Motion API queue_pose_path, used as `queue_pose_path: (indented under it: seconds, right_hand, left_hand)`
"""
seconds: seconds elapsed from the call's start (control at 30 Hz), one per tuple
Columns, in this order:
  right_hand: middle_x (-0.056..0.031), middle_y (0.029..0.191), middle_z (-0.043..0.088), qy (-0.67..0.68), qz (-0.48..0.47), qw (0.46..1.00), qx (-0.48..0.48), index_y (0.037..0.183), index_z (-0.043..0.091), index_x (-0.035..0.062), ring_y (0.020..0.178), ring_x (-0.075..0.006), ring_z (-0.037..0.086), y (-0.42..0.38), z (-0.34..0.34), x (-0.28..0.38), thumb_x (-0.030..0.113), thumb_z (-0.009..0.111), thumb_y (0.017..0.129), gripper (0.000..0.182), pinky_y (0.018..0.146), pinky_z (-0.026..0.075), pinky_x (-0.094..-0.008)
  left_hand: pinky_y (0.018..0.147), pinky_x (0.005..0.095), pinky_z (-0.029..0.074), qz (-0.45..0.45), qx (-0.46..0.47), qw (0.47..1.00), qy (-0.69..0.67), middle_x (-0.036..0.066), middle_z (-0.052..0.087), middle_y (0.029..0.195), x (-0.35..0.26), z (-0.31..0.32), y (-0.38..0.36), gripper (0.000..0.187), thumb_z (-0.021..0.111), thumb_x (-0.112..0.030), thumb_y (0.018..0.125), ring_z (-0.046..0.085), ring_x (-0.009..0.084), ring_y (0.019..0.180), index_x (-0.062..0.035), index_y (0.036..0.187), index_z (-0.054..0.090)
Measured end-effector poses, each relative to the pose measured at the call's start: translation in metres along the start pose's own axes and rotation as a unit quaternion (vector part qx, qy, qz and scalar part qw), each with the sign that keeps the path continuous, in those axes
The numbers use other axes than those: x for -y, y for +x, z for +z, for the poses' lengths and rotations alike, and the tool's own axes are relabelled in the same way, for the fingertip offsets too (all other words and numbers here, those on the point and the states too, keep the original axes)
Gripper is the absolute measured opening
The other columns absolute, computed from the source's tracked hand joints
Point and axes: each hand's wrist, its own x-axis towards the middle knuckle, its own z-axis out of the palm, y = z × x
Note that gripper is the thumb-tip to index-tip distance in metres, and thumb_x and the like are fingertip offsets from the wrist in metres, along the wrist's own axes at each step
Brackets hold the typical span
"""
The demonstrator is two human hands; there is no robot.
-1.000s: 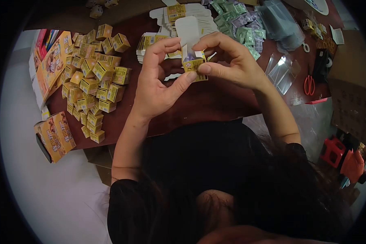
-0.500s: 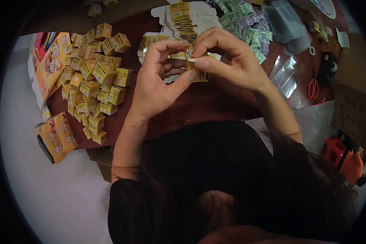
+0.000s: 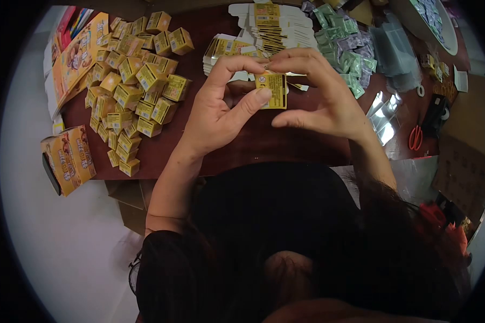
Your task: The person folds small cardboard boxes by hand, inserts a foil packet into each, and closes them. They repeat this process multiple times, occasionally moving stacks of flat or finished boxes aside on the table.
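Between my hands, above the table's middle, is a small yellow box with printed sides. My left hand holds it, thumb on its near face and fingers behind and at its top edge. My right hand is at the box's right, its fingertips at the top edge and its thumb apart from the box below right. Behind the hands lie flat yellow-and-white cartons in overlapping stacks. To the left is a heap of closed yellow boxes.
Green and purple sachets lie at the back right, beside clear plastic sleeves. Red-handled scissors and a tape roll are at the right. An orange printed box stands at the left edge.
The view has shifted, so the table's things appear displaced. My right thumb has come away from the box, and more of the box's printed face shows.
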Motion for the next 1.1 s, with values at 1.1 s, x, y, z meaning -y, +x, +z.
queue_pose_path:
  seconds: [1.1]
  right_hand:
    - [-0.0169, 0.144, 0.052, -0.481, 0.077, 0.870, 0.082, 0.150, 0.042, 0.0109, 0.135, -0.0365, 0.047, 0.081, -0.032, -0.144, 0.066, 0.062, 0.087, 0.086, 0.110, 0.040, -0.0532]
  left_hand:
    - [0.109, 0.0457, 0.035, -0.002, -0.006, 0.774, 0.633, 0.010, 0.052, 0.139, 0.002, -0.072, -0.090, 0.057, 0.077, -0.009, 0.076, 0.045, 0.0327, 0.135, -0.0068, 0.129, 0.058]
